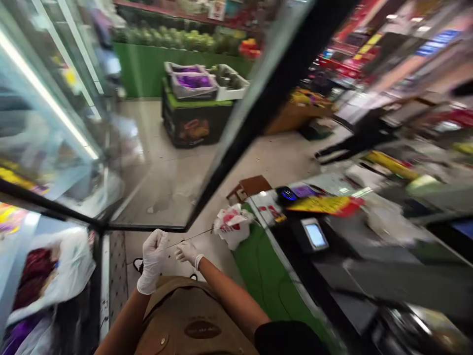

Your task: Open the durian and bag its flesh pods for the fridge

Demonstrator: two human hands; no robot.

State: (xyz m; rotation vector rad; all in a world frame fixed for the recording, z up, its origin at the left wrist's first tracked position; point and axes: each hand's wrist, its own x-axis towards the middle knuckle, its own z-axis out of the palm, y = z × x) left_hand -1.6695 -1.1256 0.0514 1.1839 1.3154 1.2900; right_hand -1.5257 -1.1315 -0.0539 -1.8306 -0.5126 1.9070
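Note:
Both my hands wear white gloves and meet in front of my brown apron (185, 320). My left hand (153, 259) is closed into a fist beside the lower edge of an open glass door (166, 162). My right hand (187, 253) has its fingers pinched together. A thin dark line (188, 238), like a string or stick, runs from between my hands toward a bunch of white and red plastic bags (232, 227) hanging at the counter's end. I cannot make out which hand grips it.
A black counter (354, 276) with a green front, a card terminal (315, 235) and a yellow sign (325, 204) runs on the right. A cooler with bagged goods (48, 276) is at left. A crate display (199, 106) stands on the tiled floor ahead.

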